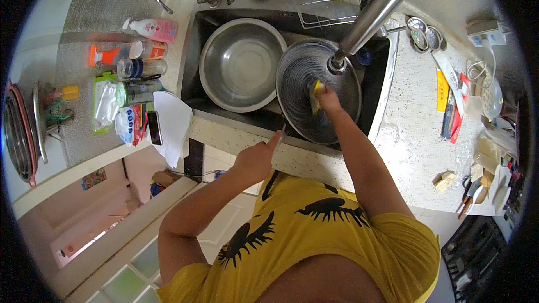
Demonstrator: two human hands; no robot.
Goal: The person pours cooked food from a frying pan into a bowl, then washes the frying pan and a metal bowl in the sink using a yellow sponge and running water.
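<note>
My right hand (329, 100) grips a yellow-and-dark scrubbing sponge (316, 97) against the inside of a dark, round wok (301, 61). The wok lies tilted in the right part of the steel sink (252, 123), and fine circular marks show on its inner face. Beside the wok's lower left rim, my left hand (254, 162) is closed around a slim greyish object (279, 139); whether it is a handle or a utensil I cannot tell. A wide stainless steel basin (243, 65) sits in the left part of the sink, touching or nearly touching the wok.
A thick metal faucet (374, 12) reaches over the wok. Behind it stands a wire rack (332, 4). Several bottles, including a pink pump bottle (158, 29), line the left counter near a phone (154, 128). Ladles (421, 33) and flat packets (452, 105) lie on the right counter.
</note>
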